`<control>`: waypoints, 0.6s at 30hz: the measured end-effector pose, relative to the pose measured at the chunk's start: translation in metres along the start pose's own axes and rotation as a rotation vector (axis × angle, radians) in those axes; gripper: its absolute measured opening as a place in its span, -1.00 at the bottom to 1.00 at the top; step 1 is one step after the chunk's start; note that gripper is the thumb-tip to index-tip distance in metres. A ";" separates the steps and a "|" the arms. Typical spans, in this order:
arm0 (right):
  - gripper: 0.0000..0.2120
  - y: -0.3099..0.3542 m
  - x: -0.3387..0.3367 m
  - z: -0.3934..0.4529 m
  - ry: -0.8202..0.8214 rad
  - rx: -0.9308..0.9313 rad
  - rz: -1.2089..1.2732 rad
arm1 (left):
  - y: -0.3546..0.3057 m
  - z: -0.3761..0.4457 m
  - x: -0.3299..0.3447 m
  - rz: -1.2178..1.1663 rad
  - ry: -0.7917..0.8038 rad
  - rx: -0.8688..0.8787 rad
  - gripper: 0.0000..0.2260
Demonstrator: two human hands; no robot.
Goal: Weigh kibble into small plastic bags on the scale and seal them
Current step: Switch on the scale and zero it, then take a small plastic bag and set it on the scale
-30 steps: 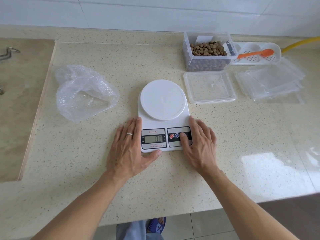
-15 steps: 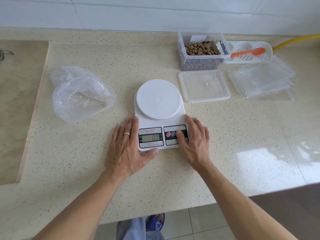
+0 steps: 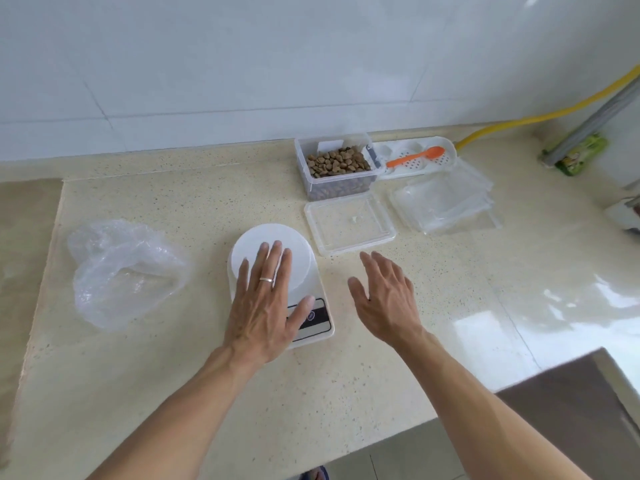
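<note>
White round-platformed scale (image 3: 304, 251) lies under the flat-fingered left hand (image 3: 266, 303); right hand (image 3: 386, 299) hovers, fingers spread.

Flat left hand (image 3: 264, 299) over white scale (image 3: 313, 271)

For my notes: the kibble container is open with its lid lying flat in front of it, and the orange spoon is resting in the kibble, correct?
Not quite. In the head view the orange spoon lies in the white tray beside the kibble container, not in the kibble. The lid does lie flat in front.
</note>
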State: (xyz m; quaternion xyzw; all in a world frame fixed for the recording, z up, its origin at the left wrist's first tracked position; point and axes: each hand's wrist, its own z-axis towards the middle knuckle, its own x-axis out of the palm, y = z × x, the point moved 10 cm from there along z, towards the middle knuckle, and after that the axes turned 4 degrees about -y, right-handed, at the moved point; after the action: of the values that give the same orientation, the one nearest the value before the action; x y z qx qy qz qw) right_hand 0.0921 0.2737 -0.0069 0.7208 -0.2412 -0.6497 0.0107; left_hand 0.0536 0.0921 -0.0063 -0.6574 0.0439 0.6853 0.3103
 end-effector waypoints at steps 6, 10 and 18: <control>-0.45 -0.067 -0.068 0.032 -0.089 0.074 -0.009 | -0.089 0.081 0.002 -0.055 0.012 0.084 -0.27; -0.45 -0.126 -0.099 0.073 -0.121 0.106 -0.007 | -0.133 0.136 0.024 -0.052 0.066 0.039 -0.30; -0.43 -0.196 -0.107 0.167 -0.062 0.039 -0.082 | -0.187 0.252 0.082 -0.096 0.144 -0.110 -0.34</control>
State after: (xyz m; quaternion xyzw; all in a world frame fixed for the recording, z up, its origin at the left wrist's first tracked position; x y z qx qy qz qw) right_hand -0.0038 0.5352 0.0028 0.7096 -0.2246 -0.6669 -0.0375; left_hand -0.0716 0.3906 0.0157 -0.7224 -0.0032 0.6221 0.3019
